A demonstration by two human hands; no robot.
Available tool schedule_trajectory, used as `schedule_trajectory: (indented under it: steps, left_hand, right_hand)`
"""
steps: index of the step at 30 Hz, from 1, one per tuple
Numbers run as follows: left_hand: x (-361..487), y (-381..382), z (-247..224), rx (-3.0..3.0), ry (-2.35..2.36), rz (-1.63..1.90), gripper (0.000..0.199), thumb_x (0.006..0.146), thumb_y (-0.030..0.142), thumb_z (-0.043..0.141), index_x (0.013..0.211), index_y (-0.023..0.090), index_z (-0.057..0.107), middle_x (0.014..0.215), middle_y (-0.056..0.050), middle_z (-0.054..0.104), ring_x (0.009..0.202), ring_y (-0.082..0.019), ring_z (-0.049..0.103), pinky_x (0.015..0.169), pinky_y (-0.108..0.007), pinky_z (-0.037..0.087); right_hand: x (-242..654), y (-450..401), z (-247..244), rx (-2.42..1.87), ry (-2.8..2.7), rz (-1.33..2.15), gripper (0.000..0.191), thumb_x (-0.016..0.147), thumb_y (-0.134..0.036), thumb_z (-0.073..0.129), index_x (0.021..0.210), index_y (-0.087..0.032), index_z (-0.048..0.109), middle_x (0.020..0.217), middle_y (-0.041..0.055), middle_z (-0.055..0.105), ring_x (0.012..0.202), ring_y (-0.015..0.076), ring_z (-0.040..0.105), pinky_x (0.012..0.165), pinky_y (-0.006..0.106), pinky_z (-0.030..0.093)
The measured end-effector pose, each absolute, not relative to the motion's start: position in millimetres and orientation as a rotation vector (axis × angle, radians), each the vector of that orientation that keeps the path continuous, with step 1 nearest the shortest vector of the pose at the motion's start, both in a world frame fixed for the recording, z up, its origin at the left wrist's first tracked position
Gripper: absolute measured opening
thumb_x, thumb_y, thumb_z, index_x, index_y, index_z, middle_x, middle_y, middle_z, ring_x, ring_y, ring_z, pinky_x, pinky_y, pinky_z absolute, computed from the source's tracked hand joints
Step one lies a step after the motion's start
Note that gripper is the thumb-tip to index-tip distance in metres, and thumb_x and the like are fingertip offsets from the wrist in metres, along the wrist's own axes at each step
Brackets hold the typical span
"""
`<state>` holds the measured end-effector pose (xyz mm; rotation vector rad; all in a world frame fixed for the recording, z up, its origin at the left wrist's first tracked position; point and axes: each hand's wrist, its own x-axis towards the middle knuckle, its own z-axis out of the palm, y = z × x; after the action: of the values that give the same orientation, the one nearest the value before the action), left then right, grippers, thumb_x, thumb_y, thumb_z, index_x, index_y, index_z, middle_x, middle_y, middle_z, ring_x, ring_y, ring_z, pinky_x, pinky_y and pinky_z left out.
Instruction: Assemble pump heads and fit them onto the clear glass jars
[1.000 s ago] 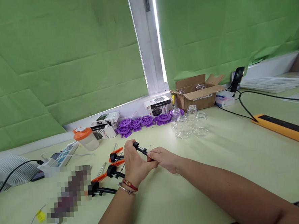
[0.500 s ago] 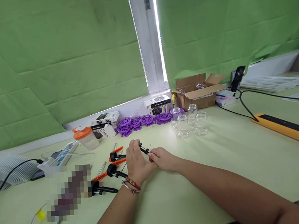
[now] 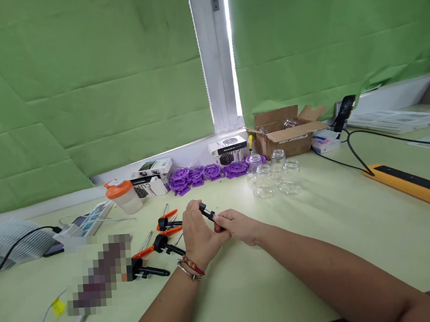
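Note:
Over the middle of the table, both my hands are on a slim black rod-shaped part [image 3: 208,212] with a thicker dark end. My left hand [image 3: 199,232] is closed round its upper end, fingers curled over the far side. My right hand [image 3: 237,226] grips the lower end, thumb along the top, and meets the left hand there. The ends inside my fingers are hidden. Left of my left hand lie several similar black pieces with round caps [image 3: 143,270], orange levers [image 3: 170,231] and metal rods [image 3: 146,240].
Behind my hands are purple plastic discs [image 3: 212,172], glass jars [image 3: 263,182] and an open cardboard box [image 3: 290,137]. A shaker bottle [image 3: 124,195] and printed boxes [image 3: 152,177] stand back left. A yellow power strip [image 3: 409,185] lies at right, a white one [image 3: 96,219] at left.
My right fingers have shifted slightly on the black rod. The left hand keeps its hold, and the camera view has moved a little.

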<state>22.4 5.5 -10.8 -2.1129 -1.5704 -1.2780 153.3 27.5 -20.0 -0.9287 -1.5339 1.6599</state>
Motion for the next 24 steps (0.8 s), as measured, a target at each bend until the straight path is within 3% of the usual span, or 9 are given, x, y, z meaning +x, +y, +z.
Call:
schedule_trajectory:
  steps: [13,24]
  left_hand:
    - [20,10,-20,-2.183,-1.596,-1.146,0.071,0.057,0.029,0.066,0.119,0.015,0.035,0.108,-0.013,0.052,0.098,-0.03,0.054,0.085,-0.046,0.046]
    - [20,11,-23,-2.238,-1.578,-1.086,0.074,0.055,0.034,0.068,0.12,0.015,0.037,0.113,-0.016,0.05,0.109,-0.034,0.049,0.09,-0.05,0.043]
  right_hand:
    - [152,31,-25,-0.939,-1.488,1.718,0.035,0.079,-0.046,0.055,0.064,-0.014,0.053,0.063,-0.0011,0.049,0.058,0.0099,0.04,0.061,0.026,0.032]
    - [157,34,-26,-0.979,-1.472,1.743,0.03,0.082,-0.037,0.052,0.062,-0.014,0.054,0.06,-0.0011,0.049,0.054,0.009,0.04,0.057,0.025,0.032]
